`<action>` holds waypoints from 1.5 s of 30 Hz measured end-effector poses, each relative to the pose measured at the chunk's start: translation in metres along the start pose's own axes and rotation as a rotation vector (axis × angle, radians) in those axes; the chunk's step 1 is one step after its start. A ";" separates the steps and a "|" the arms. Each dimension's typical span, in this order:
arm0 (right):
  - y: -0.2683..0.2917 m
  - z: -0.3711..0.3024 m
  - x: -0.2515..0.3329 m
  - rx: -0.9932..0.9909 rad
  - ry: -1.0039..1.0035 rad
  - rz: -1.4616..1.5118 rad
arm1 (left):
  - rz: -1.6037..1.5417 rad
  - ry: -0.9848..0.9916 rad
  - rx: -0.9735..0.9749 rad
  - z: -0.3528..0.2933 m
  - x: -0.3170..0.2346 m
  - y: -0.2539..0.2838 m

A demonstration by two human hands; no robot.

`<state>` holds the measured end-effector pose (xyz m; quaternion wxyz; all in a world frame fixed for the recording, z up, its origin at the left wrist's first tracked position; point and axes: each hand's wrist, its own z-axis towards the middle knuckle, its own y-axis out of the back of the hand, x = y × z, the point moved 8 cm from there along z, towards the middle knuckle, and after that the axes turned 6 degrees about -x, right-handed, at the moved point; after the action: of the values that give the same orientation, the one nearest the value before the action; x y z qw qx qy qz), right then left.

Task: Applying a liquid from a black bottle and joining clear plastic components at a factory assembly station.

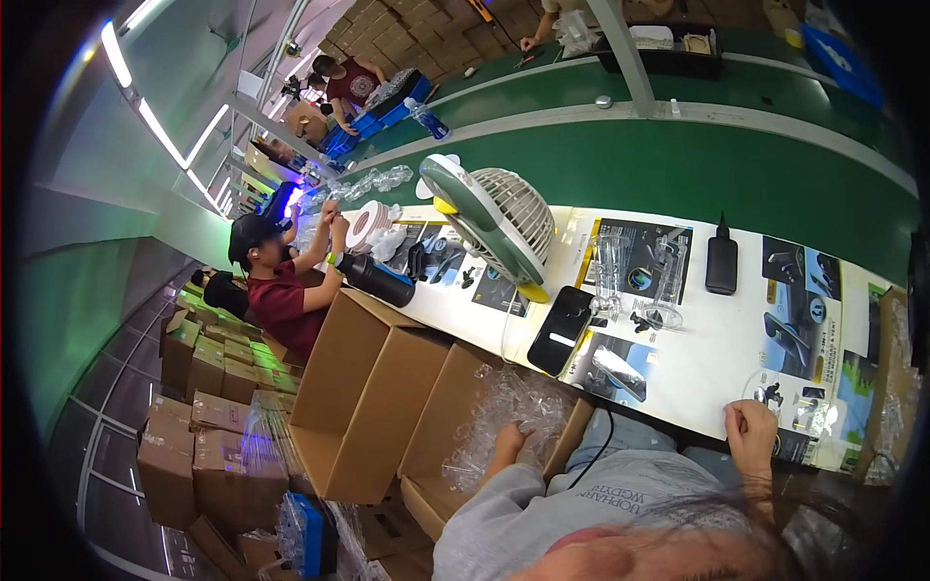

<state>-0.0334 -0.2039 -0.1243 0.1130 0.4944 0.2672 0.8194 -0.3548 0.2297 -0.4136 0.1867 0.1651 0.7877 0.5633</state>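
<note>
My left hand (511,443) reaches down into an open cardboard box (438,409) at my left. It touches a heap of clear plastic pieces (484,426), and its fingertips are partly hidden among them. My right hand (751,433) rests at the near table edge with its fingers curled together. A faint clear curved rim shows just above it, but what the fingers hold cannot be made out. Two clear plastic parts (607,276) with small black fittings (641,320) stand on the printed sheets, left of a black bottle with a thin nozzle (721,261). A black phone (560,331) lies nearer me.
A white and green fan (494,218) stands on the white table (717,360). Left of it are a black tumbler (380,279) and a tape roll (368,225). A co-worker in dark red (291,290) sits at left. Beyond runs a green conveyor belt (630,155); stacked cartons (208,426) fill the left floor.
</note>
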 end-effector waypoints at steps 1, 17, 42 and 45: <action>-0.004 0.001 0.006 0.033 0.023 0.022 | -0.013 0.013 0.061 0.004 0.027 -0.003; -0.001 0.000 0.001 -0.005 0.017 0.029 | -0.203 -0.166 0.381 0.021 -0.020 0.059; -0.002 -0.001 -0.007 -0.028 -0.004 0.019 | 0.089 -0.320 -0.482 0.010 -0.057 0.120; -0.003 -0.002 -0.004 -0.027 -0.010 0.013 | 0.183 -0.532 -0.184 0.014 -0.081 0.041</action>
<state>-0.0330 -0.2041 -0.1295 0.1156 0.4989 0.2523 0.8210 -0.2748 0.2158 -0.3700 0.3490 0.3597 0.6387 0.5838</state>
